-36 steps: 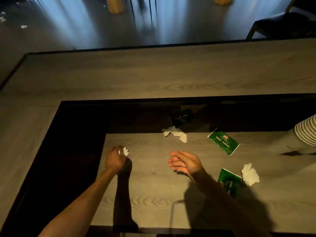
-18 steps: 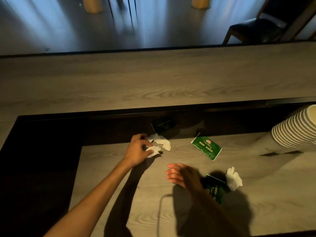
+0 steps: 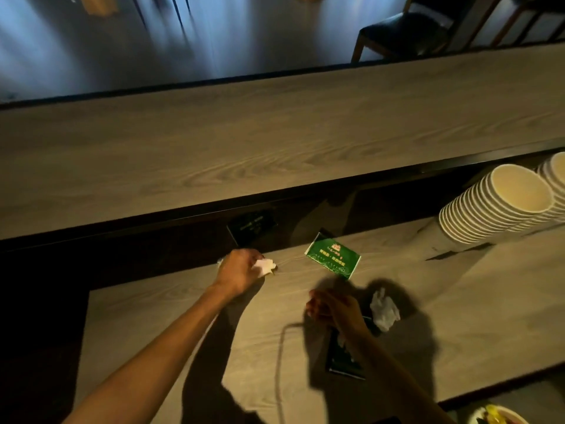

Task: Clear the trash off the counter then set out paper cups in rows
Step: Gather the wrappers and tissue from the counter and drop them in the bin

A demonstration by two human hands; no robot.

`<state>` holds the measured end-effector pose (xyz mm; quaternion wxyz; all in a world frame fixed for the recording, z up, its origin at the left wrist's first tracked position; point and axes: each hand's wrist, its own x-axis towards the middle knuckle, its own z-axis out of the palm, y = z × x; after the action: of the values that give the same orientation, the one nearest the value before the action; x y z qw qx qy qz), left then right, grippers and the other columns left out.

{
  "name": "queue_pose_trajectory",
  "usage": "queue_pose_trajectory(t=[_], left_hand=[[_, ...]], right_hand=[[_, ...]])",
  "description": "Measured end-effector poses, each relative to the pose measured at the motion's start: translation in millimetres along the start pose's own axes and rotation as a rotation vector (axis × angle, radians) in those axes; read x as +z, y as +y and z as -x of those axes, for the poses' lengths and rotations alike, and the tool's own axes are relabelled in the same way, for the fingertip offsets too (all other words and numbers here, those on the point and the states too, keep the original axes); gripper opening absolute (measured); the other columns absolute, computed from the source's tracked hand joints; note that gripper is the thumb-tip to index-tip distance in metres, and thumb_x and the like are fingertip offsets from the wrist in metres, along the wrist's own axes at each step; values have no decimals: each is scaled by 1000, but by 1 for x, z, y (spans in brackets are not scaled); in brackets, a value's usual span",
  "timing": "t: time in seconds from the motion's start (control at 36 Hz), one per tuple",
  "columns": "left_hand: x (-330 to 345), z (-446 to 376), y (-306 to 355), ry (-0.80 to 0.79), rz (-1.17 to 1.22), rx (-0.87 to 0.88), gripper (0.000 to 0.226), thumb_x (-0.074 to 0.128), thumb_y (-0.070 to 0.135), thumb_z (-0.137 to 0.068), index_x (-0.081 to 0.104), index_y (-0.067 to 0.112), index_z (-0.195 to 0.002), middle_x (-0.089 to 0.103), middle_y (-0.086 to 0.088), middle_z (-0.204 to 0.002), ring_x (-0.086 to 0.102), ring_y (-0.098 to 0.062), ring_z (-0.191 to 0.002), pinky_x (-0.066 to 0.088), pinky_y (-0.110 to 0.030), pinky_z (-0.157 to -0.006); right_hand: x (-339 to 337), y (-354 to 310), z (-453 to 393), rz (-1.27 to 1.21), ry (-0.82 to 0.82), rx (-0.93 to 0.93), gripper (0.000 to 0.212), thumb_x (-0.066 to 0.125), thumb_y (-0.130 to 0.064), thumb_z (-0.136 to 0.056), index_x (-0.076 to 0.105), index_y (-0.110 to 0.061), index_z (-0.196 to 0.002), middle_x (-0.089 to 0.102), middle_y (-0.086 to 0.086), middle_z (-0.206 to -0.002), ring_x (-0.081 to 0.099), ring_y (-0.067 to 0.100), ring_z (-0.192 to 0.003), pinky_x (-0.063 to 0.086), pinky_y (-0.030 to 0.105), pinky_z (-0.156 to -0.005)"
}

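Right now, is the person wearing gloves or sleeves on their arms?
No. The left hand and right hand are bare, with no gloves, and I can see no rings. Both forearms are bare too: no sleeves, watch or bracelet show as far as the picture reaches. The dim light hides finer details.
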<state>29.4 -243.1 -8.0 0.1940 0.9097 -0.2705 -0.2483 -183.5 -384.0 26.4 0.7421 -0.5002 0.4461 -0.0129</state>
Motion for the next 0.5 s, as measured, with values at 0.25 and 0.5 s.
queue_pose_trajectory(t=[0.25, 0.5], left_hand=[[-19, -76, 20, 55, 145, -171, 42, 71, 42, -92, 65, 21, -129, 49, -8, -147, 32, -36, -146, 5, -53, -124], [2, -63, 12, -53, 14, -259, 51, 58, 38, -101, 53, 15, -147, 39, -15, -158, 31, -34, -148, 23, -37, -119]], right_hand=[[-49, -15, -65, 701, 147, -595, 12, 71, -25, -88, 68, -19, -99, 70, 0, -103, 66, 19, -97, 56, 37, -86], [-77, -24, -131, 1253, 275, -670, 72, 73, -42, -74, 57, 5, -126, 64, 21, -118, 62, 32, -108, 56, 41, -89]])
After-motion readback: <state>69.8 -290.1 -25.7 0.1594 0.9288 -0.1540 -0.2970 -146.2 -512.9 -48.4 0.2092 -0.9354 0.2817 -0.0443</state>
